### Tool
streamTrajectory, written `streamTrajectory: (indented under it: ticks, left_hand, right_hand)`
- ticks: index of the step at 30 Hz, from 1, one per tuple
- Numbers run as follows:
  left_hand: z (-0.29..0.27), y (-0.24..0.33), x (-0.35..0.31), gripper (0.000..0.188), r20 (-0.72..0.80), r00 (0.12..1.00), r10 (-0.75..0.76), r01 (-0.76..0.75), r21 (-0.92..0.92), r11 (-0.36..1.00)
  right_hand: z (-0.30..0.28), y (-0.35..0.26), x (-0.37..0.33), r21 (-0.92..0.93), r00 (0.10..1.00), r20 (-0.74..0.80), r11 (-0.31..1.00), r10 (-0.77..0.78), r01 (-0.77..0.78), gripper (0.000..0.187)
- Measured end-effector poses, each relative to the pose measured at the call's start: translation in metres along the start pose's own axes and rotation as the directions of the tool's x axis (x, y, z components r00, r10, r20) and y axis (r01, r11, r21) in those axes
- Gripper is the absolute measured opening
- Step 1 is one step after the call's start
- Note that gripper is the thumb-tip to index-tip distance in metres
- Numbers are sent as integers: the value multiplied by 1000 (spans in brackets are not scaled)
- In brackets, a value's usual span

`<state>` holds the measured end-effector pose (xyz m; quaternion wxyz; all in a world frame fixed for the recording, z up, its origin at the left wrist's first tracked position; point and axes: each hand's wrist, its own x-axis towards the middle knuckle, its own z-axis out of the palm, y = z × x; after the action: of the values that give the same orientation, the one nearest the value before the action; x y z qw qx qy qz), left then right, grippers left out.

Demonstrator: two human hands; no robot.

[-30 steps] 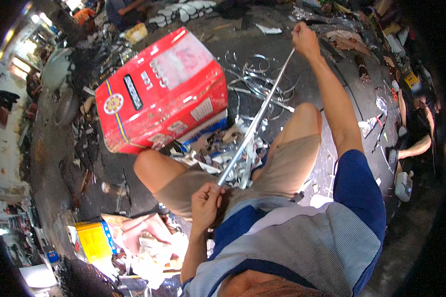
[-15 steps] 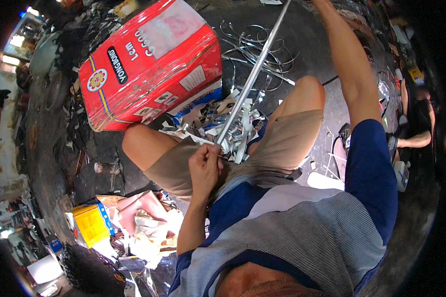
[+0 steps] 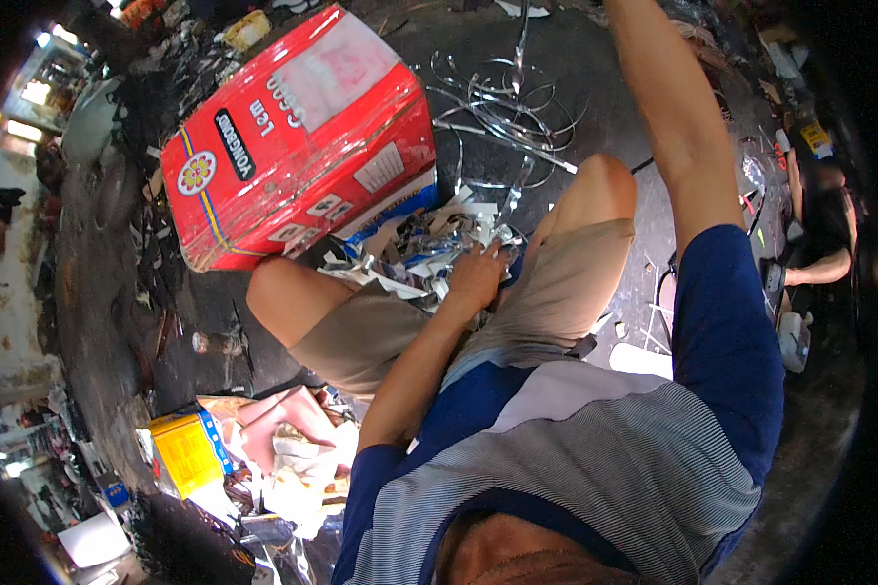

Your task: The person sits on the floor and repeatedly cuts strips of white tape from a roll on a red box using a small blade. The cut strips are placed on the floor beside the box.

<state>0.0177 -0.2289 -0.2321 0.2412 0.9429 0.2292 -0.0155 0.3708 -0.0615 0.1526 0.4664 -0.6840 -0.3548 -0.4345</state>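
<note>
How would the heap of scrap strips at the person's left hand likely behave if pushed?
The scrap strips by the left hand look thin, so the heap is probably light for its size. They overlap at many angles, so a push would likely shift several together. The shiny pieces look smooth and may slide easily.

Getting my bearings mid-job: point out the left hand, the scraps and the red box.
Left hand (image 3: pixel 476 280), head view: on its back.
Scraps (image 3: pixel 427 255), head view: mid-pile.
Red box (image 3: pixel 285 151), head view: on its printed face.
</note>
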Motion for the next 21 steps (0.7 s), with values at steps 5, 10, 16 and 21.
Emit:
streamTrajectory:
  ticks: [5, 10, 16, 21]
  left_hand:
    - [51, -38, 3, 24, 165, 985, -56, 11, 260, 965]
    - [10, -30, 13, 17, 142, 985, -99, 80, 136, 988]
    - [-143, 23, -5, 20, -477, 870, -127, 128, -31, 991]
    - [-209, 15, -34, 21, -620, 779, -93, 65, -67, 996]
  right_hand:
    - [-21, -15, -68, -132, 397, 918, 933, -13, 335, 42]
    - [-87, -15, -203, 252, -319, 928, 956, -194, 150, 56]
    - [-160, -39, -276, 232, -247, 862, 778, -443, -584, 65]
    - [-162, -61, -243, 191, -208, 879, 716, -429, -671, 34]
